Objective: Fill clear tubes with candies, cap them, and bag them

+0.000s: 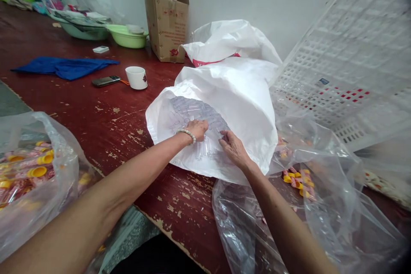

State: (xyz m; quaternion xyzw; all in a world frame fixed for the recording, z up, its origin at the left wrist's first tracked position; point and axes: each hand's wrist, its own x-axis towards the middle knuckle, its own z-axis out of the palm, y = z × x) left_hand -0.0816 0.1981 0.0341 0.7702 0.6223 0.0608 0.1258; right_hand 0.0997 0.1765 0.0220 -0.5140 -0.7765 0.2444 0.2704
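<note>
A large white sack (237,90) lies with its mouth facing me, and clear plastic tubes (192,109) fill its opening. My left hand (198,130), with a beaded bracelet at the wrist, reaches into the mouth with its fingers curled down over the tubes; what they grip is hidden. To its right, my right hand (233,147) is at the inner edge of the tubes, its thumb and fingers somewhat apart. Several tubes (203,147) lie just below my left hand, between the two hands.
Clear bags with yellow-capped pieces lie at the left (38,171) and right (300,182). A white cup (137,78), a phone (105,81) and a blue cloth (66,67) rest on the red table (122,111). Behind stand a cardboard box (170,28) and a tilted white crate (340,60).
</note>
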